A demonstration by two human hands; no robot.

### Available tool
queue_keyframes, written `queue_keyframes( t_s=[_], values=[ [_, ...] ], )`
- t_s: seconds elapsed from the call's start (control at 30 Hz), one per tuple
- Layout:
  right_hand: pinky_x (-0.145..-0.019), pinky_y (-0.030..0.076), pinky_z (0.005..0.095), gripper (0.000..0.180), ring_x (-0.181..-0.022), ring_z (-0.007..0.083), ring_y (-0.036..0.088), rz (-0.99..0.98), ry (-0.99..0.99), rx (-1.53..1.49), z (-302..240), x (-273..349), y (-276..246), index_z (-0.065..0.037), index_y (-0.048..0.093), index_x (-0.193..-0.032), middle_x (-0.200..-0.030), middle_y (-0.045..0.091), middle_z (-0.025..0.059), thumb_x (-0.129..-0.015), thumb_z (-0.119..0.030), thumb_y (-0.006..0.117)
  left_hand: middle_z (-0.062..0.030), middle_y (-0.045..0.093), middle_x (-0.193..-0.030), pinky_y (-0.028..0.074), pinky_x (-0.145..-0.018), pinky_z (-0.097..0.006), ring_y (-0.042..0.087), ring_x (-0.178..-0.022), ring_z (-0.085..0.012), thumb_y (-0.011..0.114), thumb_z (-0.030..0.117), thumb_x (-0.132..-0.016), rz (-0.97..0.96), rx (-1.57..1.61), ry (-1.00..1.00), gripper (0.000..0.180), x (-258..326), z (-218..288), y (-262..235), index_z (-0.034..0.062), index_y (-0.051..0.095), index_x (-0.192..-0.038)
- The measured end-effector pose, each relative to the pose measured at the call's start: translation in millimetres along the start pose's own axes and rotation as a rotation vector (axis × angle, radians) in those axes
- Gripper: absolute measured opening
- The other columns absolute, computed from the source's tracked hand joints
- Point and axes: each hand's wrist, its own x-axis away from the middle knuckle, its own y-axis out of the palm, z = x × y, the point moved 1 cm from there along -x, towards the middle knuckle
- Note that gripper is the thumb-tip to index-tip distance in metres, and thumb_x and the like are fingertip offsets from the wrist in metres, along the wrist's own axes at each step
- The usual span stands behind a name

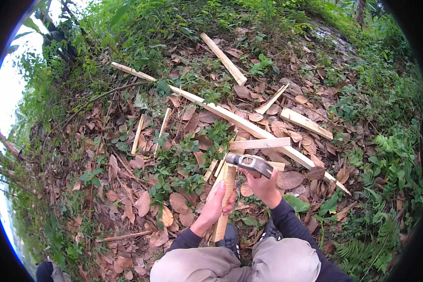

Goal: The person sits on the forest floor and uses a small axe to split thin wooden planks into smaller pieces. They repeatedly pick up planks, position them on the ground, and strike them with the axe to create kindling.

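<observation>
My left hand (213, 207) is wrapped round a rough-sawn wooden stake (228, 179), which stands up in front of my shoes. My right hand (264, 189) grips a claw hammer (254, 164); its dark metal head is at the stake's upper end, and the handle is mostly hidden behind the head and fingers. Whether hammer and stake touch, I cannot tell. Just beyond the hammer is a short pale board (261, 144), near a long thin pole (239, 121) that runs diagonally over the ground.
Loose wood pieces lie farther off, among them a slat (223, 59), a split sliver (272, 99) and a thick offcut (306, 123). Two thin sticks (138, 134) lie to the left. Dry leaves (144, 204) and low plants cover the ground. My shoes (230, 240) are close below the stake.
</observation>
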Motion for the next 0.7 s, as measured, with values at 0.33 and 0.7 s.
queue_keyframes(
  t_s=[0.33,0.7],
  values=[
    [-0.07,0.055,0.0319,0.033,-0.071,0.0215,0.071,0.013,-0.01,0.013,-9,-23,-11,-0.001,0.071,-0.102,-0.084,0.074,0.0086,-0.078,-0.018,0.087,-0.0043,0.057,-0.075,0.038,-0.04,-0.023,0.046,-0.043,-0.0087,0.031,0.049,-0.11,-0.024,0.005,-0.089,0.051,-16,16,-20,0.0028,0.052,-0.114],
    [-0.068,0.054,0.0411,0.042,-0.074,0.037,0.07,-0.215,0.256,0.153,12,3,-29,0.003,0.067,-0.11,-0.082,0.069,0.0213,-0.077,-0.019,0.081,-0.0019,0.056,-0.073,0.031,-0.036,-0.019,0.04,-0.041,-0.005,0.035,0.054,-0.108,-0.123,-0.022,-0.396,0.056,-44,21,-63,0.002,0.053,-0.116]
  ],
)
